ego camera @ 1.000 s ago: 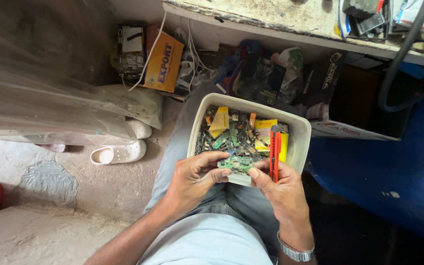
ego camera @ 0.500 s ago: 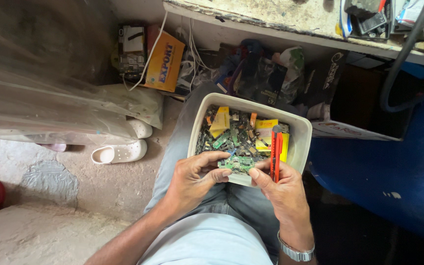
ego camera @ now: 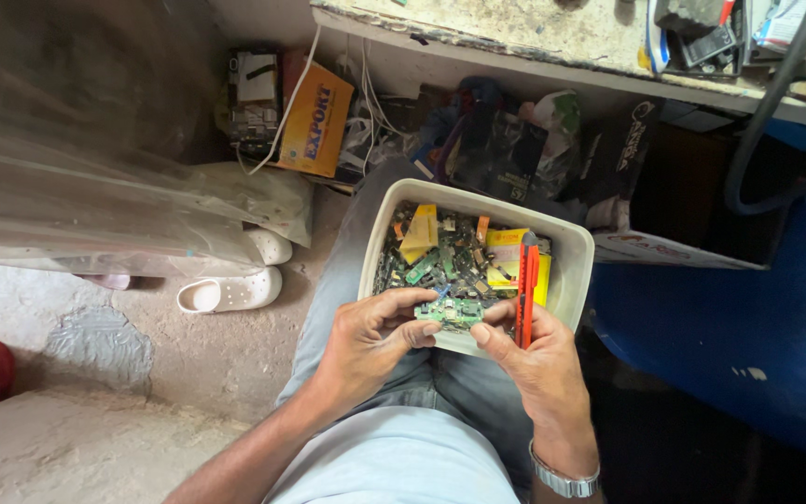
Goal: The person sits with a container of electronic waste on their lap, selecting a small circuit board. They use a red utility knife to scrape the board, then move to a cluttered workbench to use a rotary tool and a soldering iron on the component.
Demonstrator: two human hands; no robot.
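Across the last second I saw almost nothing shift: my left hand [ego camera: 370, 341] and right hand [ego camera: 524, 359] kept pinching the small green circuit board [ego camera: 450, 313] between them, just above the near rim of the white tub [ego camera: 571, 271]; the red tool [ego camera: 526, 289] stayed clamped in the right, so inspection continued.

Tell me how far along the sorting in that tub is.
Done: nothing visibly set aside. In hand: both hands, left hand and right hand, pinch a small green circuit board; the right also grips a red utility knife. Left: the white tub on the lap is full of boards.
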